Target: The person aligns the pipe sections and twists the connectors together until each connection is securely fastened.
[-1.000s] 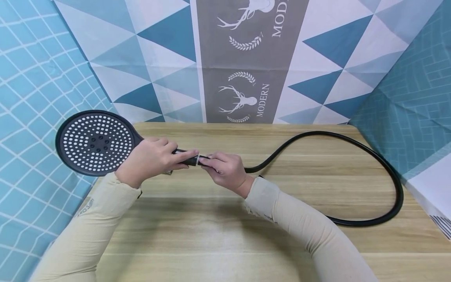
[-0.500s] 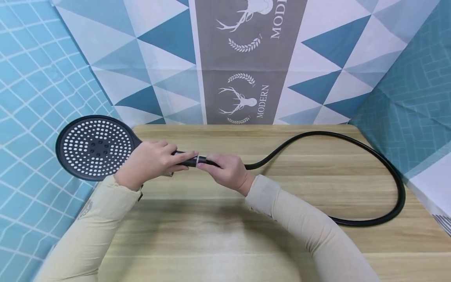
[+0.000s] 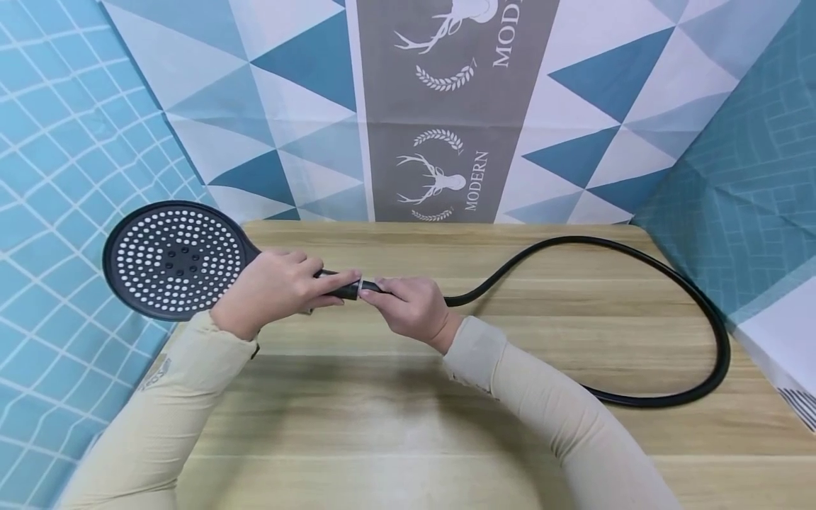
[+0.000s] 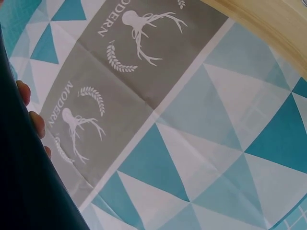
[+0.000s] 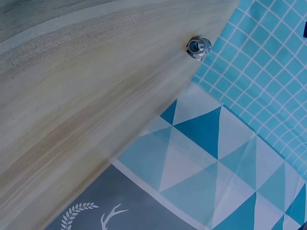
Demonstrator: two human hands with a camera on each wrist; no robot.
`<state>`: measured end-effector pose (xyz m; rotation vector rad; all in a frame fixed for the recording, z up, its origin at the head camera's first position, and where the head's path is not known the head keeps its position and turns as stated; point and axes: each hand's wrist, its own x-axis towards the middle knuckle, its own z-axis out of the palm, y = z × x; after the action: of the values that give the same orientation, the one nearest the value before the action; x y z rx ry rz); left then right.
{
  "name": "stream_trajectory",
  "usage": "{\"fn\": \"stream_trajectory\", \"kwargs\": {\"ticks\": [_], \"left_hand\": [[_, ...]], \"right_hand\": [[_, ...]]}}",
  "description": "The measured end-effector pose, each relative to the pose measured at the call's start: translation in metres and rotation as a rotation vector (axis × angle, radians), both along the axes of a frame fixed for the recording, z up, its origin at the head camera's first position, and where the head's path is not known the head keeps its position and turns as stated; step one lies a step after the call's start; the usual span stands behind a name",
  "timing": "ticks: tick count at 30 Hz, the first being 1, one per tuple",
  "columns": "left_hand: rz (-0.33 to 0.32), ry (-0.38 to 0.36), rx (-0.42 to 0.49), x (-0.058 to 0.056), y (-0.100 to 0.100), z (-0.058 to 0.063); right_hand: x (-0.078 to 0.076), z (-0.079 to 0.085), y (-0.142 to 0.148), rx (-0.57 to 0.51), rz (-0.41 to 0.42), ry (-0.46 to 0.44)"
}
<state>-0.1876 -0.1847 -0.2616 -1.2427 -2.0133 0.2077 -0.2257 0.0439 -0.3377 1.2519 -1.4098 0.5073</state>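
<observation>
A black shower head (image 3: 173,259), its round face dotted with pale nozzles, is held above the table's left end in the head view. My left hand (image 3: 270,290) grips its handle (image 3: 346,291), index finger stretched along it. My right hand (image 3: 408,304) pinches the end of the black shower hose (image 3: 637,249), right at the handle's tip, where a thin silvery ring shows. In the left wrist view, fingertips (image 4: 37,125) curl past the edge of the dark shower head (image 4: 29,182). The right wrist view shows neither hand nor hose.
The hose loops across the right side of the wooden table (image 3: 382,453). A small metal fitting (image 5: 198,48) sits on the table near its left edge. Patterned sheets (image 3: 306,92) stand behind, with tiled blue sheets (image 3: 51,177) at left and teal ones at right.
My right hand has rolled round the hose end, its thumb now lying along the joint. The left hand keeps its grip on the handle. The hose loop has barely shifted.
</observation>
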Motion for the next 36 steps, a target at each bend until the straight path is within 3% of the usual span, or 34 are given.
{"fn": "stream_trajectory", "kwargs": {"ticks": [12, 23, 32, 36], "left_hand": [[0.003, -0.001, 0.022, -0.001, -0.003, -0.005], [0.004, -0.014, 0.052, 0.0, 0.002, -0.011], [0.015, 0.002, 0.036, 0.0, 0.003, -0.013], [0.021, 0.006, 0.043, 0.0, 0.001, -0.012]], "right_hand": [[0.002, 0.005, -0.001, 0.037, -0.005, -0.009], [0.001, 0.004, 0.005, 0.052, 0.032, 0.061], [0.002, 0.0, 0.004, 0.053, 0.031, 0.01], [0.004, 0.001, 0.003, 0.065, 0.024, -0.063]]}}
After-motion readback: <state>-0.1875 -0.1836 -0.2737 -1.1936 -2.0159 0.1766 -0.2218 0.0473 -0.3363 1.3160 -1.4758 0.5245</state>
